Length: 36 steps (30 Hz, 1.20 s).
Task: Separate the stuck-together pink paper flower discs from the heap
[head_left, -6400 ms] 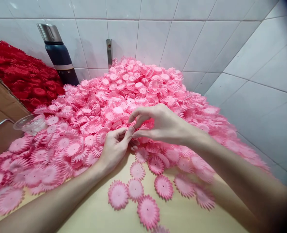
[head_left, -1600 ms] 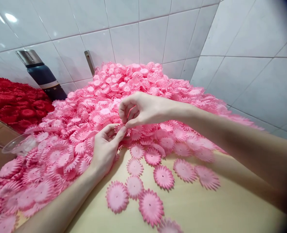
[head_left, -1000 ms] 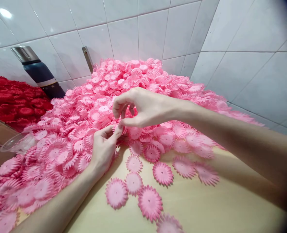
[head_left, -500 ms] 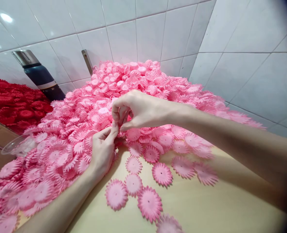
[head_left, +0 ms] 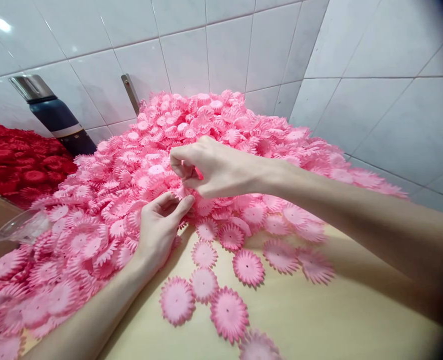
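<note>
Pink, fringed, fabric-like disc (head_left: 178, 191) shows between the curled fingers of the left hand (head_left: 157, 231) and right hand (head_left: 221, 169), by the pink heap (head_left: 120, 187), the left thumb having just lowered, suggesting a shifted hold, though what either grips I cannot tell

both forearms (head_left: 319, 200) bare | wrists (head_left: 268, 175) slim | hands (head_left: 221, 167) bare | fingers (head_left: 179, 159) slender

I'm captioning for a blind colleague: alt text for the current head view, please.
Left hand and right hand close together over a pink heap of fringed discs on a table; bottle and red heap at far left.
</note>
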Tool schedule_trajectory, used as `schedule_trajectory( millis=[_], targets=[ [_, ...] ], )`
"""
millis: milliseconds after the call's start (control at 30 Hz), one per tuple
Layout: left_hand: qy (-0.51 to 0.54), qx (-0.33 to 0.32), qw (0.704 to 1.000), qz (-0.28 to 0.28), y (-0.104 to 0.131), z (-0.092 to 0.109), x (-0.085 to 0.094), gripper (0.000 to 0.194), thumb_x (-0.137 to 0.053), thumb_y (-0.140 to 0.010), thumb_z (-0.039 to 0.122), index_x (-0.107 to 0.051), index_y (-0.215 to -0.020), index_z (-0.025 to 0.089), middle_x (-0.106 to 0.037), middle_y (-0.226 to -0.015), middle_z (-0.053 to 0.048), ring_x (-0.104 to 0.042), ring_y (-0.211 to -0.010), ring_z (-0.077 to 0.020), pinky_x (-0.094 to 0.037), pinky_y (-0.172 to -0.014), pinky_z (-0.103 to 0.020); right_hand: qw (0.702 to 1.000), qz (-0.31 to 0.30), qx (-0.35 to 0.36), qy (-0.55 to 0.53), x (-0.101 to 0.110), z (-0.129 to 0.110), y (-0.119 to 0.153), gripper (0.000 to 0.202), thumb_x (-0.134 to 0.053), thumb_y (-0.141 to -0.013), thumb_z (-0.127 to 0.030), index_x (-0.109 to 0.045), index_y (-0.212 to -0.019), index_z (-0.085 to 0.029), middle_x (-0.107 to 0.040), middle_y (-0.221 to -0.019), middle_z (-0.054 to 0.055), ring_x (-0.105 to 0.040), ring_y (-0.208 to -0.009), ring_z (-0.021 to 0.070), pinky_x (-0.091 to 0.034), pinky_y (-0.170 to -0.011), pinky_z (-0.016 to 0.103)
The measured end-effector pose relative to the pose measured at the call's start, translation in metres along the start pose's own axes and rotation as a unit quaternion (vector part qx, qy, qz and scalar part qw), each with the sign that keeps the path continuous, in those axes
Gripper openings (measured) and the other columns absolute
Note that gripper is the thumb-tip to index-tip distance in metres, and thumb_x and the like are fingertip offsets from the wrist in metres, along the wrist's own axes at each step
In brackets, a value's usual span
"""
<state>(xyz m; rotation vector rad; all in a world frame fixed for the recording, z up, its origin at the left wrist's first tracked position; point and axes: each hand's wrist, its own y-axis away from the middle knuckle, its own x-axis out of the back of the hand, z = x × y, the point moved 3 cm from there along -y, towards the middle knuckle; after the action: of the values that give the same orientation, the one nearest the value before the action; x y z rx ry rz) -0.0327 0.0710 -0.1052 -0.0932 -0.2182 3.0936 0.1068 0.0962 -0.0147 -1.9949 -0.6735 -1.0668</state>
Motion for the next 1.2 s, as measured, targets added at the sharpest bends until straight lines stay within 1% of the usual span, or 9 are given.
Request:
schedule_trajectory(
  millis=[200,333,500,633,700,767,1000,1100,1200],
  targets=[
    [0.066,0.006,0.998,-0.013,-0.001,-0.001,-0.002,0.021,-0.076,-0.076,0.034,-0.070,-0.079,0.014,-0.065,-0.074,-0.001,-0.056,-0.065,-0.0108,-0.046,-0.064,-0.023,0.997,0.010,0.005,0.080,-0.004,-0.005,-0.001,0.032,-0.053,-0.068,0.006,-0.033,-0.070,-0.020,-0.043,-0.066,-0.004,-0.036,-0.060,0.0090,-0.023,-0.053,0.026],
    [0.064,0.001,0.998,0.002,-0.002,0.000,-0.001,0.025,-0.074,-0.077,0.038,-0.066,-0.071,0.014,-0.062,-0.069,0.000,-0.053,-0.060,-0.0094,-0.044,-0.059,-0.021,0.995,0.052,0.016,0.086,-0.009,-0.006,-0.003,0.032,-0.051,-0.068,0.006,-0.033,-0.073,-0.020,-0.042,-0.068,-0.004,-0.035,-0.061,0.0093,-0.023,-0.054,0.026],
    [0.067,-0.023,0.997,0.026,-0.003,-0.001,0.002,0.028,-0.076,-0.075,0.038,-0.061,-0.066,0.016,-0.057,-0.063,0.003,-0.048,-0.056,-0.0065,-0.040,-0.054,-0.017,0.996,0.087,-0.020,0.008,-0.007,-0.003,-0.004,0.033,-0.049,-0.062,0.007,-0.032,-0.068,-0.021,-0.041,-0.063,-0.005,-0.037,-0.058,0.0092,-0.026,-0.050,0.025],
    [0.063,-0.053,0.996,0.042,-0.004,-0.002,0.003,0.020,-0.079,-0.073,0.034,-0.070,-0.078,0.017,-0.066,-0.078,0.000,-0.058,-0.067,-0.0088,-0.048,-0.063,-0.019,0.984,0.136,-0.083,-0.086,0.008,0.007,-0.002,0.032,-0.051,-0.062,0.007,-0.035,-0.062,-0.020,-0.045,-0.061,-0.002,-0.042,-0.059,0.0105,-0.031,-0.049,0.025],
    [0.064,-0.048,0.996,0.042,-0.004,-0.003,0.003,0.022,-0.079,-0.073,0.033,-0.073,-0.086,0.018,-0.069,-0.086,-0.002,-0.061,-0.072,-0.0104,-0.050,-0.066,-0.020,0.977,0.126,-0.105,-0.140,0.013,0.012,-0.001,0.030,-0.055,-0.064,0.005,-0.037,-0.063,-0.020,-0.048,-0.061,-0.002,-0.044,-0.059,0.0109,-0.034,-0.049,0.025],
    [0.065,-0.046,0.996,0.045,-0.005,-0.004,0.003,0.021,-0.079,-0.073,0.034,-0.074,-0.085,0.017,-0.070,-0.084,-0.003,-0.061,-0.071,-0.0098,-0.050,-0.066,-0.019,0.972,0.105,-0.115,-0.173,0.012,0.013,-0.001,0.029,-0.056,-0.064,0.003,-0.040,-0.063,-0.020,-0.050,-0.061,-0.002,-0.045,-0.058,0.0108,-0.035,-0.048,0.024],
    [0.071,-0.031,0.996,0.050,-0.004,-0.004,0.004,0.019,-0.081,-0.071,0.030,-0.073,-0.079,0.015,-0.068,-0.072,-0.001,-0.059,-0.063,-0.0081,-0.048,-0.061,-0.018,0.984,0.041,-0.074,-0.157,-0.005,0.009,-0.002,0.027,-0.050,-0.058,0.007,-0.043,-0.060,-0.018,-0.047,-0.057,-0.003,-0.042,-0.054,0.0090,-0.030,-0.046,0.024],
    [0.073,-0.025,0.996,0.042,-0.003,-0.004,0.003,0.017,-0.080,-0.071,0.028,-0.071,-0.076,0.015,-0.065,-0.070,0.000,-0.058,-0.062,-0.0077,-0.046,-0.060,-0.018,0.985,0.057,-0.063,-0.149,-0.005,0.010,-0.002,0.028,-0.047,-0.057,0.008,-0.041,-0.060,-0.019,-0.046,-0.058,-0.003,-0.042,-0.054,0.0091,-0.029,-0.046,0.025],
    [0.086,-0.025,0.995,0.043,-0.003,-0.003,0.002,0.016,-0.080,-0.072,0.027,-0.068,-0.075,0.016,-0.063,-0.071,0.001,-0.056,-0.064,-0.0074,-0.046,-0.061,-0.017,0.985,0.105,-0.066,-0.121,-0.002,0.011,-0.002,0.030,-0.047,-0.058,0.009,-0.037,-0.060,-0.019,-0.046,-0.059,-0.004,-0.042,-0.056,0.0090,-0.029,-0.047,0.024]
  ],
)
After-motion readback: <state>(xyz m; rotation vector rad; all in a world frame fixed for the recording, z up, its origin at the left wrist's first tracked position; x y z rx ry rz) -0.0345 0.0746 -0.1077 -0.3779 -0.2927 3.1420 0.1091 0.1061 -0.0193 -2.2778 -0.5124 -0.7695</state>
